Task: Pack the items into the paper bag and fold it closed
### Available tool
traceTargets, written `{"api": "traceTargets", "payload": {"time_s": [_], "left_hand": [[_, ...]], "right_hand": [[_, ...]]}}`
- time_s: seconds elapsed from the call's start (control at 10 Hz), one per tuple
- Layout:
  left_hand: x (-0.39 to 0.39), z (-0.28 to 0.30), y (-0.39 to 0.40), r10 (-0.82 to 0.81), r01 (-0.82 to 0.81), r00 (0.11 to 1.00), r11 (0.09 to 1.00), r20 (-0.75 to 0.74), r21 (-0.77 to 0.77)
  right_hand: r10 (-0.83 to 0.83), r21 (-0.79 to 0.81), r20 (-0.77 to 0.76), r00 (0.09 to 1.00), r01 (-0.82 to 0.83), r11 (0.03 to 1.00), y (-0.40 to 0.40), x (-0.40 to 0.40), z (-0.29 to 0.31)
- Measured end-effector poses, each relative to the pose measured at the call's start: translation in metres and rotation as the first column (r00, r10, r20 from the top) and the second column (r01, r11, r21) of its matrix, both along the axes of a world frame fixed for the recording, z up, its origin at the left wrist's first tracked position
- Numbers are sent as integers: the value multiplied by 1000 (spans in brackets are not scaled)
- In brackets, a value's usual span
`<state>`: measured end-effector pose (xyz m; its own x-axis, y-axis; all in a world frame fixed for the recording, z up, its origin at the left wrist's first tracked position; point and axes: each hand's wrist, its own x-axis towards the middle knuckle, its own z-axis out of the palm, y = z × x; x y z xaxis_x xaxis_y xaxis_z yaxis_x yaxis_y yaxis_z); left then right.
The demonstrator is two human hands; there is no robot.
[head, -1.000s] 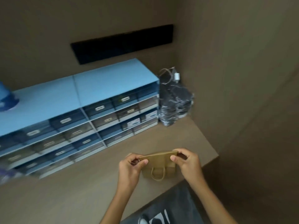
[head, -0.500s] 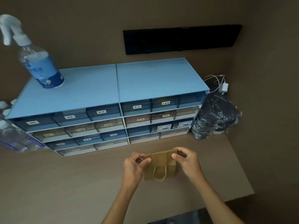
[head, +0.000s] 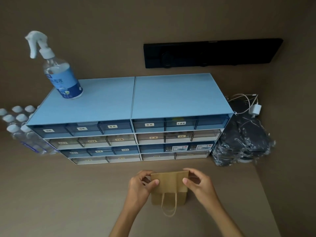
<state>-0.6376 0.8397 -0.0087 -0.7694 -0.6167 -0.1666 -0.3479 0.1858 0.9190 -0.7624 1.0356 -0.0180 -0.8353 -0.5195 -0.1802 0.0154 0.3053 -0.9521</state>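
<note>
- I see one paper bag (head: 168, 187) standing on the table (head: 51, 194), near its front edge and just ahead of the drawer units.
- My left hand (head: 139, 187) pinches the bag's left top corner: thumb on the near face, fingers curled behind, grip closed on the bag.
- My right hand (head: 199, 183) does the same at the right top corner, thumb on the near face, grip closed on the bag.
- The top part of the bag looks folded over toward me, forming a flap whose lower edge crosses the near face.
- One looped handle (head: 169, 206) hangs down the near face and past the bag's bottom edge; I can't see a second one.
- Two blue drawer units (head: 133, 98) sit side by side, touching, against the wall.
- Each unit shows four rows of drawers; most drawers carry a small label, too small for me to read.
- One spray bottle (head: 58, 72) stands upright on the left unit's top, at its back left corner.
- A cluster of capped water bottles (head: 18, 127) sits left of the units; I count about eight caps, some cut by the frame.
- One plastic-wrapped dark bundle (head: 242, 142) lies right of the units, touching them.
- One white charger (head: 254, 109) with its cable rests on top of that bundle.
- One black panel (head: 212, 53) is on the wall above.
</note>
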Motion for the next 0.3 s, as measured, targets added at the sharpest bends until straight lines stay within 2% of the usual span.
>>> {"api": "traceTargets", "payload": {"time_s": [0.1,0.2,0.3], "left_hand": [[5,8,1,-32,33,999,994,15,-102],[12,9,4,-51,55,998,992,34,-114],[11,21,6,-10,6,998,996,-55,-86]], "right_hand": [[69,5,-10,998,-69,998,4,-1,11],[75,-11,-16,997,-75,997,7,3,9],[4,-105,-40,999,-8,994,3,3,17]]}}
